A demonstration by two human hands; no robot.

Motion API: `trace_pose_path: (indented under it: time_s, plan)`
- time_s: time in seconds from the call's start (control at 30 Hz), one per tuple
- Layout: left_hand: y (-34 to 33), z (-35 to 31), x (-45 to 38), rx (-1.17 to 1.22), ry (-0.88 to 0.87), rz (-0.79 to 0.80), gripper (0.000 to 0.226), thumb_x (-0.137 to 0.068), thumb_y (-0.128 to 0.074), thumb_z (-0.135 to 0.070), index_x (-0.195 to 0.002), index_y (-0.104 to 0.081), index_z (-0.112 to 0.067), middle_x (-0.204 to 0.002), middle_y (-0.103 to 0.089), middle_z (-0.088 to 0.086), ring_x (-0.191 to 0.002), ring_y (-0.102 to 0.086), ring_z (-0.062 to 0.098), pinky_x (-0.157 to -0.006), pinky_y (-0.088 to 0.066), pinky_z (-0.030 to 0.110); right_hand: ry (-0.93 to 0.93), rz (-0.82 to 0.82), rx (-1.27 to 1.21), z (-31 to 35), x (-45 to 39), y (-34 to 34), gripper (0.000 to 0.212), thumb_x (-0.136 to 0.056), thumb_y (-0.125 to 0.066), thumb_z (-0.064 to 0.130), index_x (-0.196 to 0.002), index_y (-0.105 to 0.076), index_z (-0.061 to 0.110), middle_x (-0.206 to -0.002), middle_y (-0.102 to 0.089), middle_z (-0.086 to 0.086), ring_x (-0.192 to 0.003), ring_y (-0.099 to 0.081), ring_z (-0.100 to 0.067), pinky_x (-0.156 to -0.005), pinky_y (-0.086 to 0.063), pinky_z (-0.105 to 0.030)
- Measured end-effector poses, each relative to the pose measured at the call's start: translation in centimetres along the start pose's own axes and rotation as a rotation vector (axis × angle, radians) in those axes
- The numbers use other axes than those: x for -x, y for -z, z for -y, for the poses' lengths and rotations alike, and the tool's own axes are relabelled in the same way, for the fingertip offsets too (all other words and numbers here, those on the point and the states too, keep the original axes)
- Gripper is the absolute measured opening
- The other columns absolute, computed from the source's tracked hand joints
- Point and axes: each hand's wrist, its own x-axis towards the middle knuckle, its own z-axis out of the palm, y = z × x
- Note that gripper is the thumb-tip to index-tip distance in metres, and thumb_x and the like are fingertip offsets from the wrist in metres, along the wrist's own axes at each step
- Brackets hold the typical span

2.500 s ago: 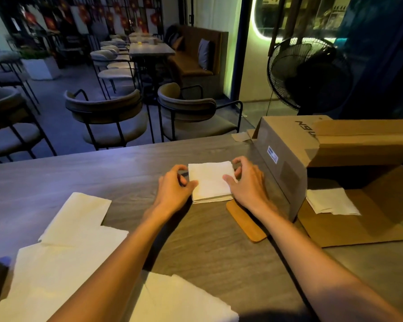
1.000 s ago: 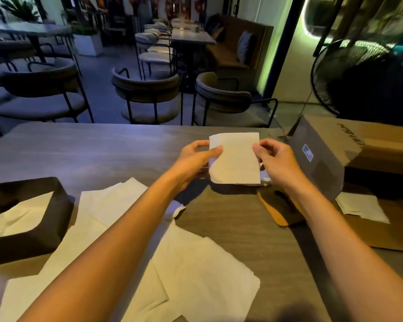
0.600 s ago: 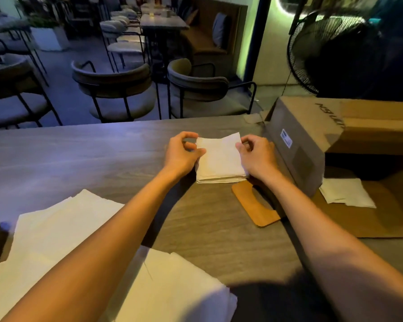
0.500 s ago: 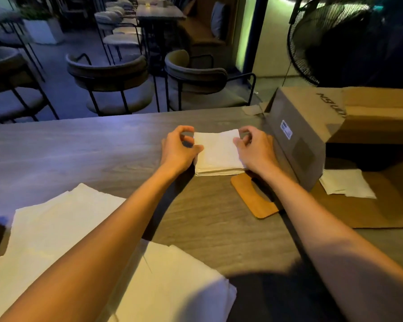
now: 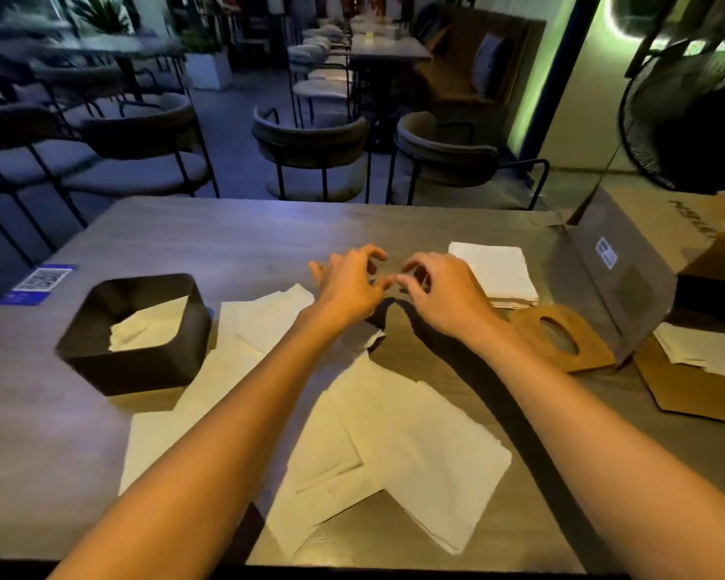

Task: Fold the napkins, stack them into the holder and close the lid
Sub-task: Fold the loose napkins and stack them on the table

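A stack of folded white napkins lies on the table at the right, with no hand on it. My left hand and my right hand hover side by side just left of the stack, fingers loosely curled and holding nothing. Several unfolded napkins are spread over the table in front of me. The dark square holder stands at the left with a napkin inside. The brown wooden lid, with an oval hole, lies flat beside the stack.
An open cardboard box lies on its side at the right, with more napkins on its flap. A blue QR sticker is at the table's left edge. Chairs stand beyond the far edge.
Both hands have let go of the folded stack and drawn left, away from it. The view has swung left, so the holder and the unfolded napkins show again.
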Motion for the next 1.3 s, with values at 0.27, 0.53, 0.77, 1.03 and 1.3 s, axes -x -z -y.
trace_pose_path:
  time_s: [0.27, 0.53, 0.77, 1.03, 1.3]
  plan:
    - [5.9, 7.2, 3.3, -0.308, 0.308, 0.15, 0.039, -0.093, -0.064, -0.042, -0.126, -0.058, -0.022, -0.129, -0.059, 0.01, -0.13, -0.041, 0.033, -0.111, -0.02, 0.054, -0.023, 0.207, -0.019, 4.9, 1.7, -5.5, 0.024, -0.097, -0.064, 0.045, -0.1, -0.067, 0.021, -0.108, -0.056, 0.002, -0.117, -0.047, -0.025, -0.099, -0.031, -0.041]
    - [5.7, 6.3, 2.4, 0.137, 0.018, 0.005, 0.024, -0.078, -0.082, -0.035, -0.1, -0.074, -0.035, -0.095, -0.073, -0.012, -0.101, -0.063, 0.015, -0.096, -0.046, 0.051, -0.144, 0.2, -0.472, 3.4, 1.6, -1.7, 0.042, -0.092, -0.072, 0.042, -0.127, -0.053, 0.027, -0.107, -0.063, 0.006, -0.095, -0.063, -0.012, -0.085, -0.054, -0.028]
    - [4.1, 2.2, 0.9, 0.258, -0.162, 0.044, 0.039, -0.071, -0.059, -0.071, -0.097, -0.073, -0.045, -0.096, -0.074, -0.016, -0.101, -0.063, 0.014, -0.093, -0.05, 0.053, -0.122, 0.086, -0.501, 0.6, 1.5, 2.4, 0.011, -0.094, -0.072, 0.024, -0.103, -0.073, 0.018, -0.095, -0.072, 0.006, -0.09, -0.068, -0.01, -0.078, -0.058, -0.026]
    - [1.3, -1.5, -1.2, 0.655, 0.012, 0.277, 0.032, -0.09, -0.07, -0.027, -0.121, -0.065, -0.025, -0.111, -0.065, -0.005, -0.1, -0.064, 0.013, -0.068, -0.055, 0.019, -0.232, -0.161, -0.628, -5.3, 0.5, 5.6, 0.008, -0.104, -0.057, 0.015, -0.106, -0.064, 0.016, -0.071, -0.068, 0.011, -0.058, -0.059, 0.0, -0.051, -0.045, -0.018]
    - [-4.9, -5.4, -5.8, 0.79, 0.159, 0.197, 0.03, -0.094, -0.068, -0.025, -0.122, -0.063, -0.016, -0.1, -0.071, -0.004, -0.09, -0.07, 0.01, -0.062, -0.055, 0.019, -0.375, -0.285, -0.739, -11.3, -1.3, 6.4, 0.008, -0.099, -0.066, 0.023, -0.102, -0.064, 0.016, -0.094, -0.075, -0.013, -0.089, -0.073, -0.021, -0.07, -0.056, -0.029]
